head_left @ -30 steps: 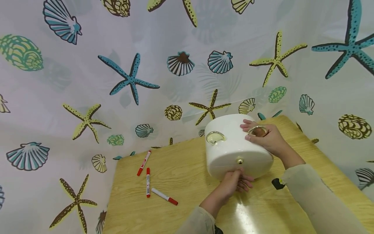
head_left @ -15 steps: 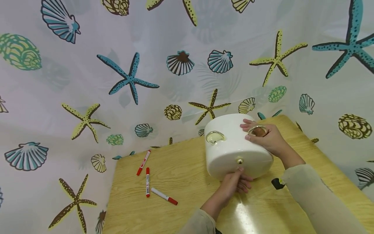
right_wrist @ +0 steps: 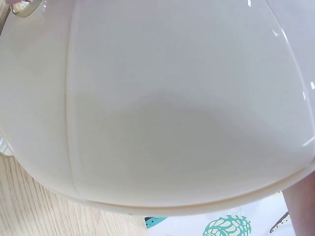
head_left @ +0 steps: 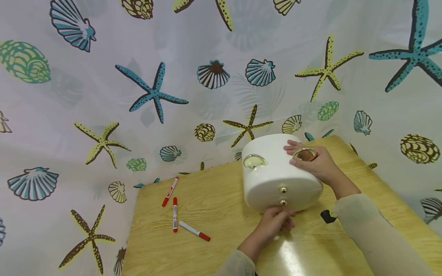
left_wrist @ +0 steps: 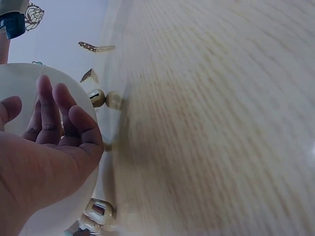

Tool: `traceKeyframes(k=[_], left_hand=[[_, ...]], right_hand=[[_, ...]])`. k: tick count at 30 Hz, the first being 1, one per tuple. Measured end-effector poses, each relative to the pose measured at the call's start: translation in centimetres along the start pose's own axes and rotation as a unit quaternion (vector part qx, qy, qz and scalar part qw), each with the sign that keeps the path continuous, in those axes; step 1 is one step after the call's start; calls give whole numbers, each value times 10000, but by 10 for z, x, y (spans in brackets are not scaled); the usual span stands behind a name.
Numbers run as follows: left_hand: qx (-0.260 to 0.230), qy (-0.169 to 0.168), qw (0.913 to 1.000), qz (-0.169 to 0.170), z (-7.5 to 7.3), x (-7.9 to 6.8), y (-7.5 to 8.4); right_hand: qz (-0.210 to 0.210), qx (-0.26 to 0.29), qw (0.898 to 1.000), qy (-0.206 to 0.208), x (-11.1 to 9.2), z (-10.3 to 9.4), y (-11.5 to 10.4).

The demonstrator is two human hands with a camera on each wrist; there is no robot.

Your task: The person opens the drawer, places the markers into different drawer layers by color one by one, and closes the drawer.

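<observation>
A glossy white rounded box (head_left: 271,176) stands on the table, with two small gold knobs one above the other, an upper knob (head_left: 283,189) and a lower knob (head_left: 283,202). On its upper face are two gold rings, the left ring (head_left: 254,162) and the right ring (head_left: 304,154). My right hand (head_left: 319,165) rests on that face, thumb and straight fingers spread to either side of the right ring. Just under the lower knob is my left hand (head_left: 274,224). The left wrist view shows its fingers (left_wrist: 49,113) loosely bent before the box, the thumb apart.
Three markers lie on the wooden table (head_left: 221,199) to the left: a red marker (head_left: 170,191), a white-bodied marker (head_left: 174,214) with red ends, and another marker (head_left: 194,231) with a red cap. A patterned curtain (head_left: 207,115) hangs behind. A small black object (head_left: 328,216) shows by the right sleeve.
My left hand has slid slightly down and away from the box front, and the lower gold knob now shows. My right hand and the box have stayed in place.
</observation>
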State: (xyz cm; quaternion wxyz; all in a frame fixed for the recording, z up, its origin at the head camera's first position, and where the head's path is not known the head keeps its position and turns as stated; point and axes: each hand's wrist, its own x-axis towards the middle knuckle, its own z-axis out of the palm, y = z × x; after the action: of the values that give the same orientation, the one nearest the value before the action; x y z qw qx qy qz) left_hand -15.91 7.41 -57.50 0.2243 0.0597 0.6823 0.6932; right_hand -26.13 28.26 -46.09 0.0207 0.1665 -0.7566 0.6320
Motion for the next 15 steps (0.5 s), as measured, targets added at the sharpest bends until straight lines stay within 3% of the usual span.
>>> traceKeyframes(k=[7,11,15], left_hand=[[-26,652,9978,-125,-1,-3,-10],[-96,1250,9920,-116,-3,-4,-14],[-136,1557,9873,-279,-6,-3,-17]], right_hand=[[18,4,10000,-6,0,1,0],[12,46,10000,4,0,1,0],[23,95,10000,8,0,2,0]])
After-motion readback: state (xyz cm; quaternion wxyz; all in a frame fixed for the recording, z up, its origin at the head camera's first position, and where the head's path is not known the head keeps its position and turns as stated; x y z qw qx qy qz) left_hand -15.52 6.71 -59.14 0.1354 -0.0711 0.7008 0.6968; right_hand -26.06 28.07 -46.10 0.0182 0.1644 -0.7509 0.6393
